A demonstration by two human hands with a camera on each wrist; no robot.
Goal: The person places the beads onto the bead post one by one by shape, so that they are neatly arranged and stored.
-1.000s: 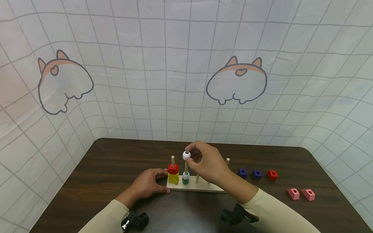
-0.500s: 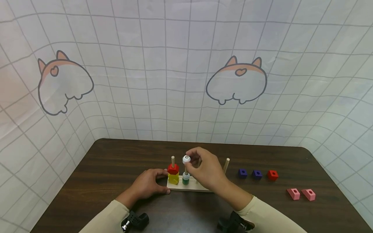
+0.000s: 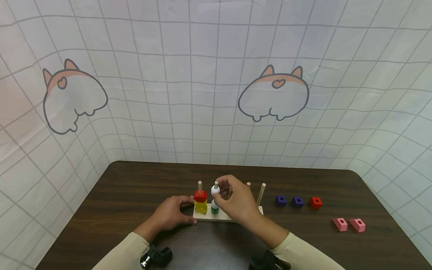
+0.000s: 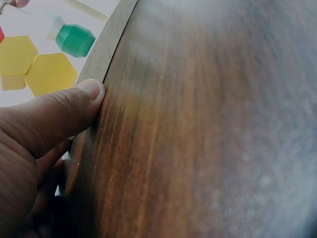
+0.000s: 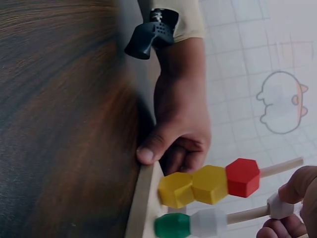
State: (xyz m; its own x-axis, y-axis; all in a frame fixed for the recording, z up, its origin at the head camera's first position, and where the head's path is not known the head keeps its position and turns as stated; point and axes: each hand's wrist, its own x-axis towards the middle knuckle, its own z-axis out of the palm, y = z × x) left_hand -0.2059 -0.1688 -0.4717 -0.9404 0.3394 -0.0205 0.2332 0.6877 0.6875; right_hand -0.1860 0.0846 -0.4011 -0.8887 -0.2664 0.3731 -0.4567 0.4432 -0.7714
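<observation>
My right hand (image 3: 237, 201) pinches a white bead (image 5: 280, 207) between thumb and fingers, partway down the second peg of a wooden peg stand (image 3: 222, 216). Lower on that peg sit another white bead (image 5: 208, 223) and a green bead (image 5: 172, 225) at the bottom, with bare peg between the two white beads. The leftmost peg carries a red hexagonal block (image 3: 200, 196) above two yellow blocks (image 3: 200, 207). My left hand (image 3: 170, 213) grips the stand's left end, its thumb (image 4: 89, 90) along the front edge. My right hand partly hides the pegs farther right.
Right of the stand, two purple blocks (image 3: 281, 201) and a red block (image 3: 315, 203) lie in a row on the dark wooden table (image 3: 135, 183). Nearer the front right lie two pink slanted blocks (image 3: 339, 224). A white grid-patterned curtain (image 3: 168, 93) hangs behind the table.
The right hand has lowered the white bead from the peg's top, so the peg's tip now shows above it. The left hand has stayed in place.
</observation>
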